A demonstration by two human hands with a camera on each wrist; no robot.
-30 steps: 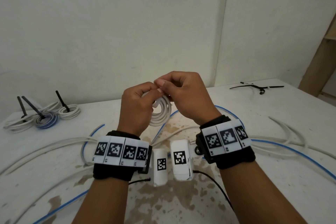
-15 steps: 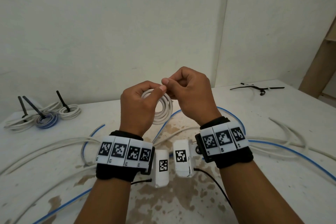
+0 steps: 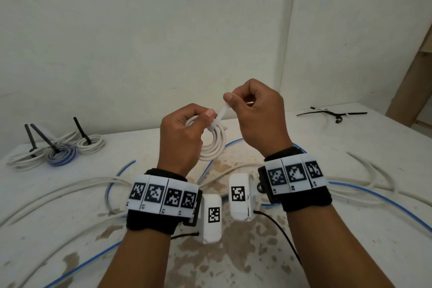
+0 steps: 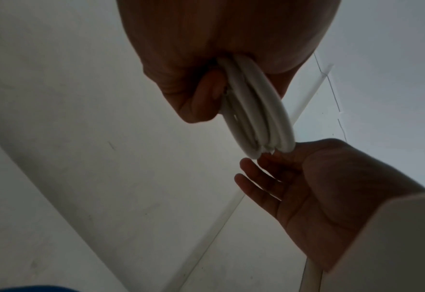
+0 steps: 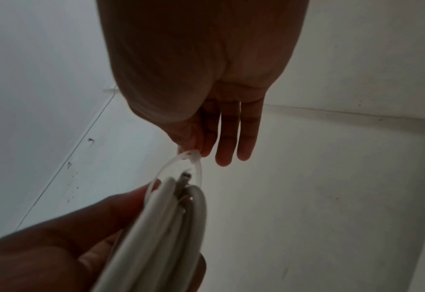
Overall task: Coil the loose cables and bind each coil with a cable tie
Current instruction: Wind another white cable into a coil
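Note:
My left hand (image 3: 184, 138) grips a white cable coil (image 3: 214, 145) held up above the table, thumb pressed on its top. A white cable tie (image 3: 219, 117) is looped round the coil's top strands. My right hand (image 3: 254, 114) pinches the tie's free tail between thumb and forefinger, up and to the right of the coil. In the right wrist view the tie loop (image 5: 193, 168) stands slack around the coil (image 5: 171, 217), with the other fingers (image 5: 246, 138) straight. The left wrist view shows the coil (image 4: 256, 114) edge-on in my left hand.
Three bound coils (image 3: 60, 149) with black ties lie at the table's far left. Loose white cables (image 3: 58, 189) and blue cables (image 3: 383, 199) sprawl across the stained white table (image 3: 257, 264). Spare black ties (image 3: 332, 116) lie at the far right. A wall stands close behind.
My right hand has moved up and to the right, drawing the white tie's tail out from the coil. The left hand keeps hold of the coil, slightly lower.

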